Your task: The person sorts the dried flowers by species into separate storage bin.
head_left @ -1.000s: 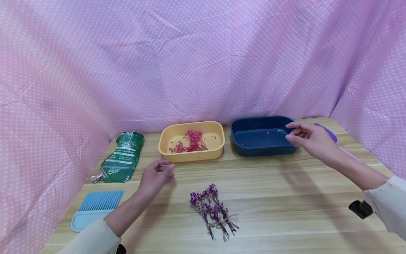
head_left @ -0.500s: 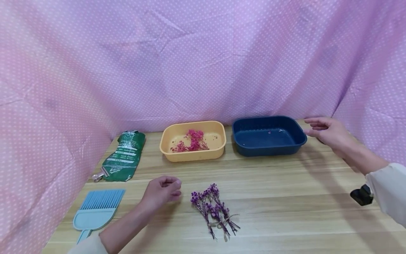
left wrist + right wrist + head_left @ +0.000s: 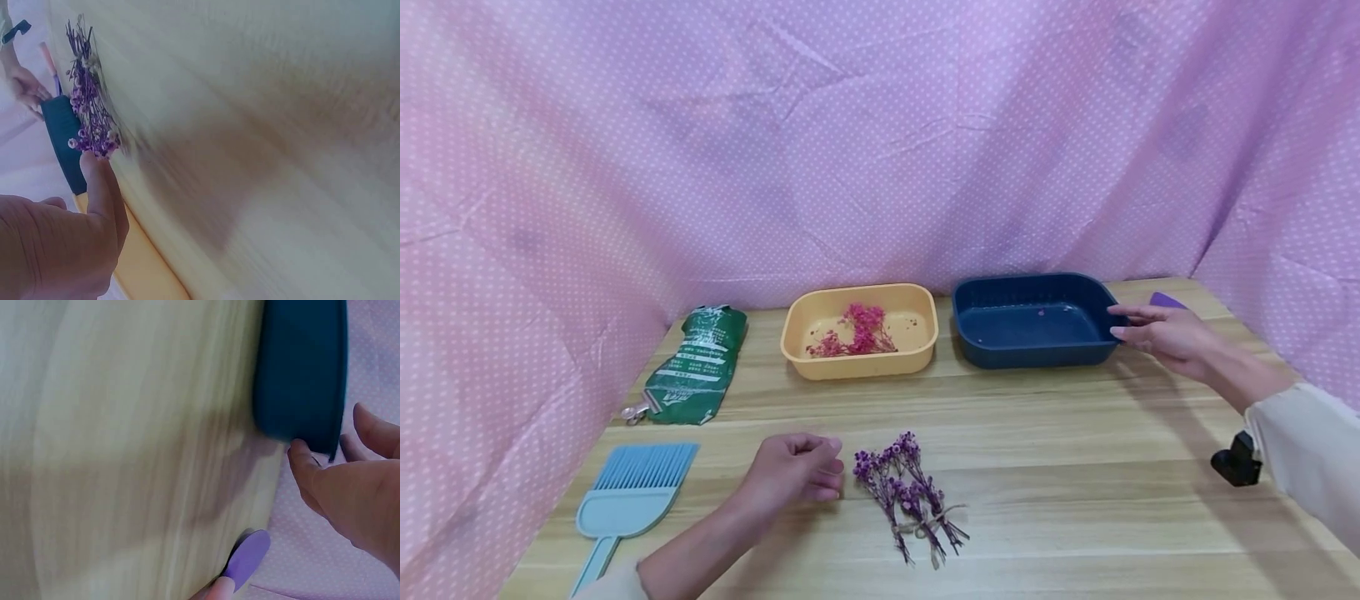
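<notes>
Left hand point(image 3: 793, 471), loosely curled, has neared purple flowers point(image 3: 912, 497); right hand point(image 3: 1172, 337) spreads at blue tray point(image 3: 1037, 357); wooden table point(image 3: 1045, 450), dotted cloth point(image 3: 880, 150) behind.

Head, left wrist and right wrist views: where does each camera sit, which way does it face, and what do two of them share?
Head: on the person's head, facing forward and down over the table; left hand, right hand and both forearms show.
Left wrist: on that wrist, looking past the left hand toward the purple flowers; the right hand shows at upper left.
Right wrist: on that wrist, looking past the right hand toward one end of the blue tray.
Shared: head and left wrist views both show the yellow tray.
</notes>
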Demonstrator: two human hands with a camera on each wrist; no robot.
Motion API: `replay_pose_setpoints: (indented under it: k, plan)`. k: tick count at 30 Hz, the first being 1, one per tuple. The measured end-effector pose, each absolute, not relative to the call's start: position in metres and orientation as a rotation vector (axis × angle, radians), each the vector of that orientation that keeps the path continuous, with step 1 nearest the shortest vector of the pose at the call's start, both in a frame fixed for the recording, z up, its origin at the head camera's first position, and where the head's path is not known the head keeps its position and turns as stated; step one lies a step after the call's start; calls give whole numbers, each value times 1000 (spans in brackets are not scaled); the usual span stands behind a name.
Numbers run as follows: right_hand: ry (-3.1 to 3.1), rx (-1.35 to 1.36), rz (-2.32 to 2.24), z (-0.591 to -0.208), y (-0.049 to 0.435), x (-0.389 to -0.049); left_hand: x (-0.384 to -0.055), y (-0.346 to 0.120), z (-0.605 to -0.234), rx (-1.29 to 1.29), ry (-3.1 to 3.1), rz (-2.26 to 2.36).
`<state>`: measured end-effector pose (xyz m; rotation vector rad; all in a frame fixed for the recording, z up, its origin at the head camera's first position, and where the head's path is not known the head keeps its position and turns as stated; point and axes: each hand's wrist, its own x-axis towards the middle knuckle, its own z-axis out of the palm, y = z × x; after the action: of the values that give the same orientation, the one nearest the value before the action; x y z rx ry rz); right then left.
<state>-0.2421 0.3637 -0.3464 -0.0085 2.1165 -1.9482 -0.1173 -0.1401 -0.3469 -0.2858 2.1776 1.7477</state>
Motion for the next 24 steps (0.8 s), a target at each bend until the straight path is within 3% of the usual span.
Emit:
replay_pose_setpoints:
  k: [16, 24]
  plan:
    - [2323, 8, -1691, -351, 363, -241, -97, -130, -366, -140, 1995, 1662]
    - [2289, -23, -1732, -351, 366, -242, -97, -114, -374, 6, 2366, 1445]
